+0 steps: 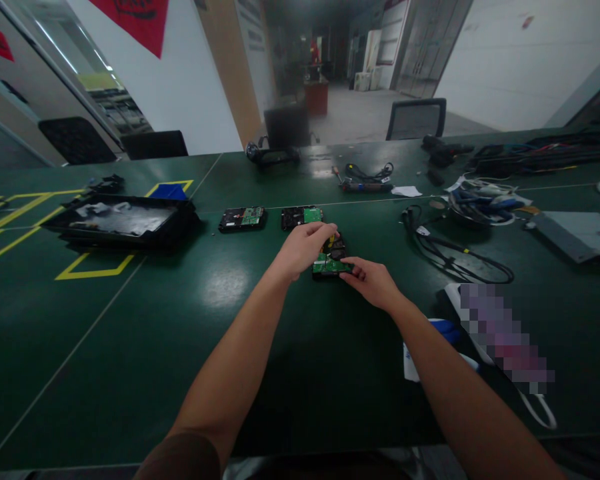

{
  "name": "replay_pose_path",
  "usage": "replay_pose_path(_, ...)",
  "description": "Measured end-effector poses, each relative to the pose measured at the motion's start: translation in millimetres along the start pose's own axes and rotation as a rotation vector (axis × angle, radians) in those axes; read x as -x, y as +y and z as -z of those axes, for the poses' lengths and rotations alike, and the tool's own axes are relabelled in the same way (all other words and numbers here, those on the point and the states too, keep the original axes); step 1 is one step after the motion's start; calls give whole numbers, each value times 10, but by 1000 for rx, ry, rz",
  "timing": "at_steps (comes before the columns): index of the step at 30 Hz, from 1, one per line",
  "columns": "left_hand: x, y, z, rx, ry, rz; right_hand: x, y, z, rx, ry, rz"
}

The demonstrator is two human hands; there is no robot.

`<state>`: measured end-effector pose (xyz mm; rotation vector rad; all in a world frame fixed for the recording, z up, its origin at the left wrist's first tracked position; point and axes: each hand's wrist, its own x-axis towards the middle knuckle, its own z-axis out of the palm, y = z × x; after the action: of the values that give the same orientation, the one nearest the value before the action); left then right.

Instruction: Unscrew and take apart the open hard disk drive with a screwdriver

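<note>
Green counter (190, 373), lines of yellow tape (95, 273) at its left side. Green-and-black unit (329, 267) (a circuit board shows on its near part) lies on the counter in front of the person, between the two hands. Left hand (304, 250) comes over the unit's left side, fingers bent and bunched above its far part; a small yellow patch shows by the fingertips. Whether the left hand grips anything, cannot tell. Right hand (373, 283) has thumb and forefinger closed on the unit's near right corner, other fingers curled in.

Two similar units beyond: the middle unit (303, 217) just behind the left hand, the left-hand unit (243, 219) a little apart from it, both flat, green boards up. Farther left, a black tray (185, 220) with pale scraps inside, a blue piece (169, 192) at its back corner.

Right side busier. Black cable (440, 253) in loose loops; behind it a tangle of grey and blue cables (485, 202); then a grey metal box (575, 233) at the edge of view. Nearer, a long item blurred by pixels (505, 337), with a white loop (540, 408) at its near end. Blue-and-white material (445, 329) lies partly behind the right forearm.
</note>
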<state>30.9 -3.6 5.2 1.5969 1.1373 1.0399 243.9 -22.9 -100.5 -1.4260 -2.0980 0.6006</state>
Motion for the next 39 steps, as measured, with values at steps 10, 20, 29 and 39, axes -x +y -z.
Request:
replay_pose_path(10, 54, 92, 7, 330, -115, 269, -11, -12, 10, 9, -15, -1)
replay_pose_path(20, 21, 5, 13, 212, -118, 207, -2, -30, 25, 17, -12, -5)
replay_pose_path(29, 36, 29, 10, 186, -115, 193, -9, 3, -5, 18, 2, 7)
replay_pose_path(39, 61, 89, 14, 310, -146, 249, -16, 24, -13, 9, 1, 13)
